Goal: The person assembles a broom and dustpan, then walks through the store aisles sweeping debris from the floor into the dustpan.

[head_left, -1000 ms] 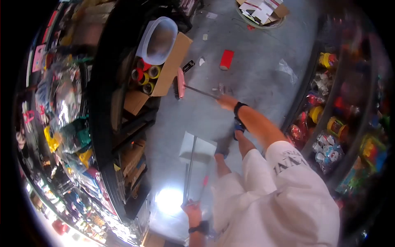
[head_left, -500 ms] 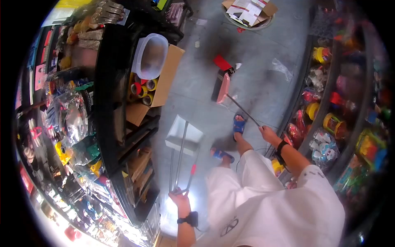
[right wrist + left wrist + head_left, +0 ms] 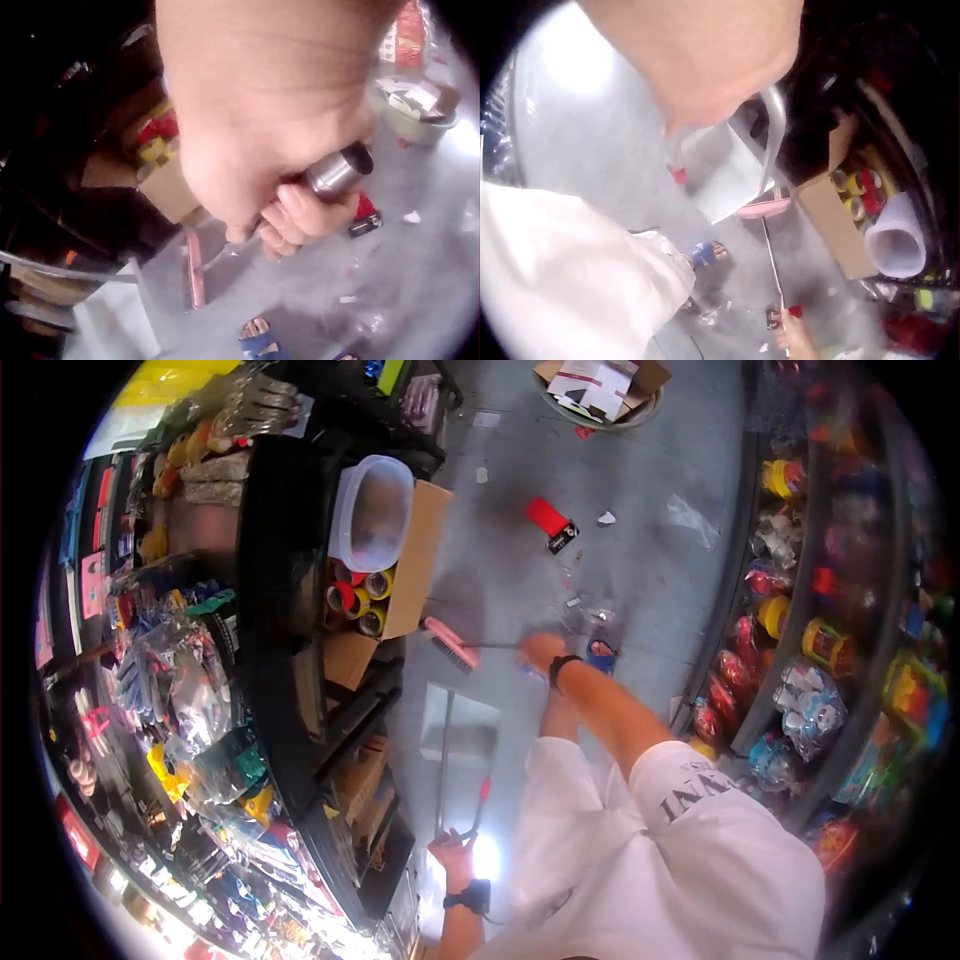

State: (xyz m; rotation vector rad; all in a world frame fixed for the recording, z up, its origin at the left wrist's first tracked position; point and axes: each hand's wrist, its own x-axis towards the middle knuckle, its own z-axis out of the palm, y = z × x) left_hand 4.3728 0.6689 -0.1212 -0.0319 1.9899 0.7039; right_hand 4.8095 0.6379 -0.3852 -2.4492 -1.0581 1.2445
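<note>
My right hand point(image 3: 545, 652) grips the broom's metal handle near its end point(image 3: 341, 174). The pink broom head point(image 3: 452, 643) is down at the floor, bristles toward the white dustpan point(image 3: 462, 725). In the left wrist view the pink broom head point(image 3: 765, 209) overlaps the dustpan's far rim. My left hand point(image 3: 455, 862) holds the dustpan's long metal frame handle, which has a red sleeve point(image 3: 485, 790) on one bar. Ahead on the floor lie a red box point(image 3: 546, 516) and a small black package point(image 3: 563, 537), touching or nearly so.
A cardboard box point(image 3: 420, 565) with tape rolls and a clear plastic tub point(image 3: 377, 515) stands by the left shelving. Goods-filled shelves point(image 3: 810, 660) line the right. A basin point(image 3: 640, 412) of cardboard sits far ahead. Plastic film point(image 3: 692, 520) and white scraps point(image 3: 607, 518) litter the floor.
The broom swung right past the red box, then back left toward the dustpan. The black package moved from near the cardboard box to beside the red box, which has turned.
</note>
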